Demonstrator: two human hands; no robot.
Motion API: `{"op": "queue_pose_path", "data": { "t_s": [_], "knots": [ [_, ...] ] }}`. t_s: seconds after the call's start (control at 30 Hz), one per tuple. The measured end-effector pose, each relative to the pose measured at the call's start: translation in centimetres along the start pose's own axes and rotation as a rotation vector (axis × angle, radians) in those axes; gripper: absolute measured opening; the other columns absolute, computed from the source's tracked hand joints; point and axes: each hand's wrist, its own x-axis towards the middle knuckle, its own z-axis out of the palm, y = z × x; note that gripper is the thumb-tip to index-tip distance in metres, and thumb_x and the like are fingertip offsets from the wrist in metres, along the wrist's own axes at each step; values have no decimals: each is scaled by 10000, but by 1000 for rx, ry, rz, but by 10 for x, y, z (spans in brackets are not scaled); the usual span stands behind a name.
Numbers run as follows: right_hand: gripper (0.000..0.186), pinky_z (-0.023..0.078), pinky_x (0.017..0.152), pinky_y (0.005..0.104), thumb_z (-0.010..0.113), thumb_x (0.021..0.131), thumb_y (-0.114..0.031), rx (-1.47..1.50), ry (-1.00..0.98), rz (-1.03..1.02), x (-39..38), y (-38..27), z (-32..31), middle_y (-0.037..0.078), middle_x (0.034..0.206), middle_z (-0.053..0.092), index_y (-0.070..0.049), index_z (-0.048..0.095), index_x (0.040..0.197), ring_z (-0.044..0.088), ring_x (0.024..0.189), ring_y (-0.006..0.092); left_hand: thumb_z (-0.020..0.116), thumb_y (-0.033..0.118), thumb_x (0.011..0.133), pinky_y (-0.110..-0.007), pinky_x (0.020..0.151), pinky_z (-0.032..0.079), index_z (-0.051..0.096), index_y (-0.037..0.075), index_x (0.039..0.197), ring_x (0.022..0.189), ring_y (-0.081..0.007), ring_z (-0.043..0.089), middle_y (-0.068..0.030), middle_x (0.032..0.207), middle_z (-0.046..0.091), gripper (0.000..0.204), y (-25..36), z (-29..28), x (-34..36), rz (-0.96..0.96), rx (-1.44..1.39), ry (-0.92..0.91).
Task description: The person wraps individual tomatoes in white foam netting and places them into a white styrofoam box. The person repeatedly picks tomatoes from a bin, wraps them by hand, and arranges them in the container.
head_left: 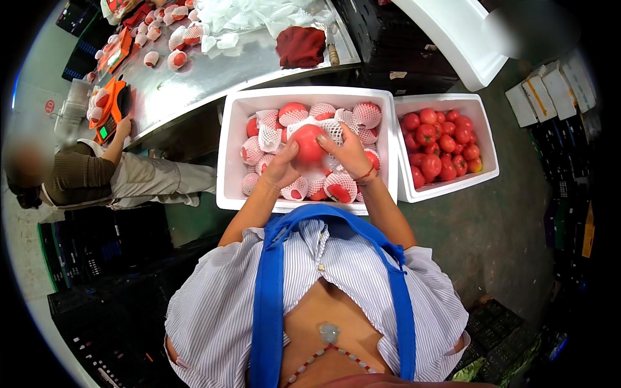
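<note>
My left hand [283, 165] and my right hand [343, 150] grip a red tomato [310, 143] from either side, thumbs on it, with some blurred white material at its underside. They are over a white foam box [229, 129] full of red fruit in pink and white foam net sleeves [339, 188]. To the right stands a second white foam box [488, 149] holding several bare red tomatoes [427, 134].
A metal table [200, 72] bears wrapped fruit, white nets, a red cloth [300, 46] and orange scales [108, 110]. A co-worker [77, 174] works at the left. Dark crates [77, 258], stacked white boxes [543, 94] and a foam lid [453, 32] surround me.
</note>
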Motion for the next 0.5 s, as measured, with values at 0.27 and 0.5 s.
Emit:
{"op": "queue_pose_path", "data": {
  "t_s": [0.27,0.5],
  "knots": [
    [396,444,792,237,569,835,-179,430,-112,115,-4,13,-14,67,1036,544,6,440,1161,526,927,107,580,260,806,-292,646,508,196,118,1321,956,-298,561,-163,1174,428,658,6,17,1,-4,39,-8],
    [329,451,784,241,520,861,-152,592,-78,161,-6,15,-13,55,1021,555,-7,458,1149,536,919,111,572,255,809,-328,711,519,167,112,1336,1018,-351,527,-187,1201,404,680,7,19,0,13,124,-39]
  ]
}}
